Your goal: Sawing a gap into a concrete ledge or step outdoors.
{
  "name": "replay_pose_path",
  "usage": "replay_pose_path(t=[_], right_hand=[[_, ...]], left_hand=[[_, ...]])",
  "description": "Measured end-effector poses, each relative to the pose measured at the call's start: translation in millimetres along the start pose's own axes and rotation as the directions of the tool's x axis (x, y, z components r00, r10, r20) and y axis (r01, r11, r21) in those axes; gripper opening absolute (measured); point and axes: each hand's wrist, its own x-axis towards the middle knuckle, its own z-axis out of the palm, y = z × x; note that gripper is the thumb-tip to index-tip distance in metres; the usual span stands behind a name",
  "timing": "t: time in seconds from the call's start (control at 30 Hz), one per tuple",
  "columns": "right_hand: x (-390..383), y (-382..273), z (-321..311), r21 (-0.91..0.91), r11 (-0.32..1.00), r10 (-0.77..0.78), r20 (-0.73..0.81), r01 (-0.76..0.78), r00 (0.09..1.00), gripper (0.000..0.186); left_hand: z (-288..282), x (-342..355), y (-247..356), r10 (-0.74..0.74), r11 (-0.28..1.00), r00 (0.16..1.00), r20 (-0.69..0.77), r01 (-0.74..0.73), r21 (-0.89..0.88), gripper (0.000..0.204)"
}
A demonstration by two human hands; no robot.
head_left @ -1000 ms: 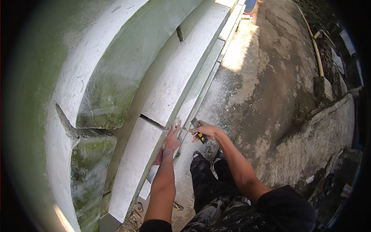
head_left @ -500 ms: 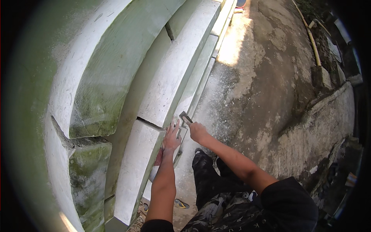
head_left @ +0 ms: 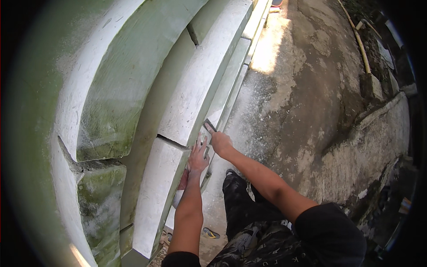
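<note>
My right hand is wrapped round a small flat scraper, its dark blade against the pale lower ledge of the stepped wall. The index finger lies along the tool. Just left of and below it, my left hand presses on the wall's side face, fingers stretched out and apart, with nothing visible in it. Both hands look dusted with white powder. Beside them runs a thick white-topped ledge, split by a dark gap.
Another greenish, moss-stained ledge bulges on the left. White dust covers the concrete ground along the wall. A pair of flip-flops lies near my feet. A bamboo pole and broken concrete slab are on the right.
My right hand and the scraper have shifted slightly up and left along the ledge. The left hand stays about where it was.
</note>
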Motion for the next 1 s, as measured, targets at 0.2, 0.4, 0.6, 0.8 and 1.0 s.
replay_pose_path(t=[0.2, 0.4, 0.6, 0.8, 1.0], right_hand=[[-1.7, -12.5, 1.7, 0.010, 0.999, 0.039, 0.058, -0.040, 0.998, 0.075], [-1.9, -13.6, 5.1, -0.044, 0.999, 0.002, 0.064, 0.001, 0.998, 0.073], [-17.0, -16.7, 7.2, -0.053, 0.998, 0.029, 0.101, -0.024, 0.994, 0.075], [-10.5, -28.4, 6.0, 0.035, 0.997, 0.060, 0.108, -0.064, 0.992, 0.077], [-30.8, -24.7, -0.3, -0.025, 0.998, 0.054, 0.200, -0.050, 0.978, 0.067]], left_hand=[[6.6, -4.0, -5.4, 0.012, 1.000, 1.000, -0.006, -0.012, 0.025, 0.081], [9.3, 0.0, -6.0, -0.039, 0.999, 0.999, -0.003, 0.039, -0.032, 0.091], [-0.6, -0.4, 0.7, -0.108, 0.992, 0.994, 0.032, 0.110, -0.067, 0.098], [2.1, -6.3, 3.5, -0.097, 0.995, 0.993, -0.069, 0.097, 0.003, 0.104], [-1.8, -5.7, 2.8, -0.116, 0.993, 0.993, -0.011, 0.116, -0.027, 0.105]])
